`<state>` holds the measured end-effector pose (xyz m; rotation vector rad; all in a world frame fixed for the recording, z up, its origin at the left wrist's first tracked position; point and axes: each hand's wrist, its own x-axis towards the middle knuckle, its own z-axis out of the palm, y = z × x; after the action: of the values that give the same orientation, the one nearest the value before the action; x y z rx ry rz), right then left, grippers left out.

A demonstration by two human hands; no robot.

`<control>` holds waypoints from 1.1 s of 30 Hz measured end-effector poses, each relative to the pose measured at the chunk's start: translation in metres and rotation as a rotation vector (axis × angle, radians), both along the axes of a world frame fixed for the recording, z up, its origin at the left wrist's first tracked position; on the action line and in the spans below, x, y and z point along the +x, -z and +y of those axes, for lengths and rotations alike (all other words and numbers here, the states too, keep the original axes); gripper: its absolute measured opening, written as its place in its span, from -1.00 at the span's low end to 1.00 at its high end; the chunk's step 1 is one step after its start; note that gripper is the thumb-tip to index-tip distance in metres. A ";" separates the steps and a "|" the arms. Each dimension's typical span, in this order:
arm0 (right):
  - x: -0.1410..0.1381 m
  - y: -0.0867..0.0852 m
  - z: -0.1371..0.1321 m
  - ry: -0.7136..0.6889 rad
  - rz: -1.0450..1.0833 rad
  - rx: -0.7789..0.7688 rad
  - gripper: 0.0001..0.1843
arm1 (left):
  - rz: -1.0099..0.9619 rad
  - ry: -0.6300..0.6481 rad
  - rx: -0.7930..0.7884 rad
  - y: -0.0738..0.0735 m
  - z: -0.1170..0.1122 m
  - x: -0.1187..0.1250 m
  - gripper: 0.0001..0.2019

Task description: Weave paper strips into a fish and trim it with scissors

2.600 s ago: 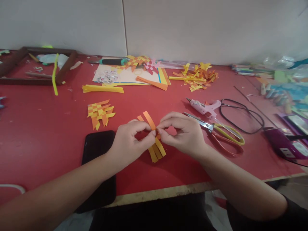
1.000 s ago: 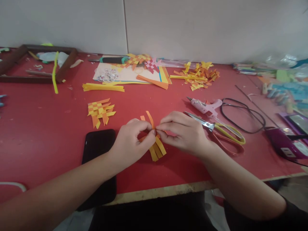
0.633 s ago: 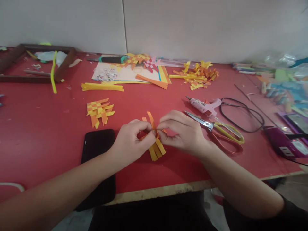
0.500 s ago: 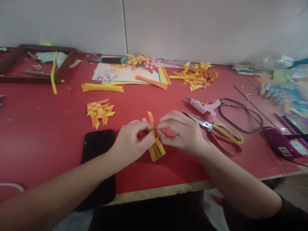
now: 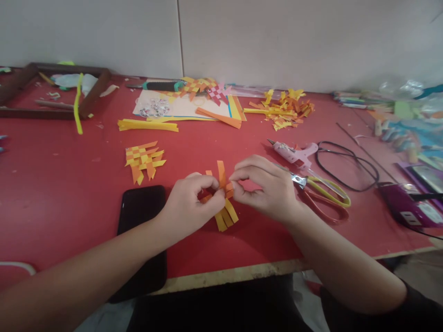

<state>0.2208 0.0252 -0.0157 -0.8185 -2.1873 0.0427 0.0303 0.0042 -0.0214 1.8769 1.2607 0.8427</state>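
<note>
Between my hands is a small weave of orange and yellow paper strips (image 5: 226, 216), its yellow ends fanned toward me and orange ends pointing away. My left hand (image 5: 195, 198) pinches its middle between thumb and forefinger, hiding part of the weave. My right hand (image 5: 265, 186) has its thumb and fingertips pinched at the short orange ends on the right side. To the left lies a woven orange and yellow paper fish (image 5: 143, 159). A black phone (image 5: 141, 235) rests under my left forearm.
Scissors (image 5: 311, 189) and a pink glue gun (image 5: 294, 152) with a black cord lie to the right. Behind are yellow strips (image 5: 148, 125), a pile of paper scraps (image 5: 287, 108), a card with sequins (image 5: 138, 103) and a brown frame (image 5: 93, 92). A purple case (image 5: 408, 203) sits far right.
My right hand has shifted slightly right, away from the weave's middle, uncovering short orange ends. The upright orange strip leans less. My left hand keeps its pinch.
</note>
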 end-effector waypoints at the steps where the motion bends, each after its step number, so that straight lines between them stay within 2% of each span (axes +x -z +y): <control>1: 0.000 -0.001 0.000 0.021 0.016 0.001 -0.85 | 0.000 0.002 0.002 0.000 0.000 0.000 -0.81; 6: 0.008 0.002 0.011 0.173 0.121 -0.068 -0.78 | -0.048 -0.025 -0.016 0.003 0.003 -0.002 -0.80; 10: 0.036 0.007 0.046 0.430 -0.013 -0.127 -0.60 | -0.181 -0.035 -0.100 0.007 0.006 -0.005 -0.80; 11: 0.043 0.006 0.055 0.474 -0.042 -0.127 -0.65 | -0.225 -0.036 -0.124 0.008 0.006 -0.005 -0.79; 12: 0.048 0.004 0.062 0.499 -0.061 -0.117 -0.79 | -0.274 -0.037 -0.153 0.009 0.007 -0.006 -0.79; 13: 0.051 0.001 0.066 0.496 -0.074 -0.118 -0.95 | -0.334 -0.038 -0.189 0.009 0.008 -0.005 -0.79; 15: 0.048 -0.009 0.063 0.406 -0.061 -0.165 -0.63 | -0.495 -0.048 -0.285 0.009 0.009 -0.004 -0.82; 16: 0.042 -0.014 0.056 0.319 -0.037 -0.214 -0.58 | -0.587 -0.053 -0.333 0.009 0.010 -0.003 -0.84; 19: 0.016 -0.023 0.027 -0.047 -0.024 -0.405 -0.66 | -0.798 -0.051 -0.456 0.008 0.012 -0.001 -0.85; 21: 0.001 -0.022 0.011 -0.133 -0.003 -0.413 -0.64 | -0.860 -0.033 -0.529 0.008 0.013 0.000 -0.82; 23: -0.005 -0.015 0.004 -0.112 0.067 -0.438 -0.74 | -0.888 -0.039 -0.576 0.007 0.014 -0.001 -0.82; 26: -0.002 -0.007 0.005 -0.043 0.137 -0.517 -0.95 | -0.885 -0.069 -0.561 0.006 0.013 -0.002 -0.78; 33: 0.012 -0.007 0.010 0.083 0.221 -0.645 -0.82 | -0.898 -0.202 -0.531 0.007 0.015 -0.003 -0.78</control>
<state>0.2332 0.0356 -0.0088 -1.1871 -1.9330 0.7913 0.0277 0.0191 -0.0282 0.7882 0.9491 1.1347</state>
